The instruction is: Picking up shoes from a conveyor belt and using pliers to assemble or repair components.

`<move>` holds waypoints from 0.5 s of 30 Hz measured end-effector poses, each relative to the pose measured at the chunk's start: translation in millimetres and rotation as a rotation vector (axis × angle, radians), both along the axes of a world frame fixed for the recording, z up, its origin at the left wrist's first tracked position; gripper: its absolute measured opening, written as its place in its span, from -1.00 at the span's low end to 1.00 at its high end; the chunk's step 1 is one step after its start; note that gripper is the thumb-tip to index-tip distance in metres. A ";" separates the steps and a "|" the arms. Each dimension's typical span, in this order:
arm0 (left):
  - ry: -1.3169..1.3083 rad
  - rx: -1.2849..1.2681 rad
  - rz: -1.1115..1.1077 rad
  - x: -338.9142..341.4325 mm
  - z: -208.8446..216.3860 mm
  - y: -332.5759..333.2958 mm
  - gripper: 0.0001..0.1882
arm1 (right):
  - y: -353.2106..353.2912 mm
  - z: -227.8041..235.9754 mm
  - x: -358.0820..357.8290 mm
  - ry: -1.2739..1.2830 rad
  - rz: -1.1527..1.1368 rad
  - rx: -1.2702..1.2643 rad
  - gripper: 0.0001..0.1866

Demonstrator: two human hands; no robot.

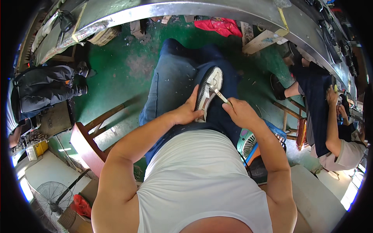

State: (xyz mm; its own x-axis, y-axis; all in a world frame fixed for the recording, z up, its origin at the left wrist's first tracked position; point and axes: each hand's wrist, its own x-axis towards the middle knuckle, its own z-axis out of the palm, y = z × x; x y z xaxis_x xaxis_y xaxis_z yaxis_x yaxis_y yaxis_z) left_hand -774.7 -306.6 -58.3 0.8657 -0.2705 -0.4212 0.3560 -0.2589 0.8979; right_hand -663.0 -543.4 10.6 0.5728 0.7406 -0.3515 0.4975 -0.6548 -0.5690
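Across my thighs lies a dark-edged shoe (216, 79), its pale underside turned up and its toe pointing away from me. My left hand (187, 112) is closed around the left side of the shoe toward the heel. In my right hand (241, 112) is a slim metal hand tool (219, 94), held by its rear end. Its front end meets the middle of the shoe's underside; its exact kind is too small to tell.
A metal-edged workbench (175, 8) curves across the far side. Red cloth (218, 26) lies beneath it. Co-workers are at the left (46, 87) and right (330, 128). A wooden stool (90, 143) stands left, a wire-cage fan (54, 198) behind it, and a green fan (246, 141) beside my right thigh.
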 end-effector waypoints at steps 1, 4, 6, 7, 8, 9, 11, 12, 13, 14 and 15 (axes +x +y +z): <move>-0.039 0.070 0.010 2.6 0.2 -2.7 0.12 | -2.2 0.6 -2.8 0.065 -0.077 0.082 -0.62; -0.331 0.233 0.153 6.8 -21.1 -3.7 0.02 | -8.7 -9.7 -13.7 0.288 -0.306 0.272 -0.64; 0.014 0.066 0.413 42.5 -11.4 -13.4 -0.21 | -21.7 -35.1 -23.0 0.397 -0.503 0.341 -0.60; 0.000 0.077 0.414 48.1 -15.6 -7.8 -0.21 | -27.0 -51.5 -30.0 0.468 -0.570 0.393 -0.59; 0.101 -0.122 0.392 56.0 -26.8 2.4 -0.33 | -29.0 -62.8 -31.7 0.542 -0.624 0.445 -0.58; 0.199 -0.322 0.362 66.0 -32.4 12.2 -0.43 | -31.0 -67.4 -30.4 0.537 -0.609 0.462 -0.58; 0.228 -0.422 0.367 86.5 1.0 23.9 -0.49 | -41.3 -75.3 -27.8 0.695 -0.712 0.479 -0.57; 0.273 -0.528 0.390 92.9 27.5 29.5 -0.55 | -43.5 -78.7 -26.7 0.694 -0.715 0.498 -0.57; 0.164 -0.532 0.413 104.2 55.3 34.6 -0.54 | -44.4 -82.0 -24.7 0.756 -0.718 0.515 -0.58; 0.014 -0.526 0.379 123.3 80.5 42.4 -0.54 | -44.3 -84.4 -22.0 0.819 -0.722 0.532 -0.58; 0.002 -0.546 0.345 146.7 105.0 53.1 -0.54 | -43.8 -84.4 -19.1 0.836 -0.721 0.522 -0.57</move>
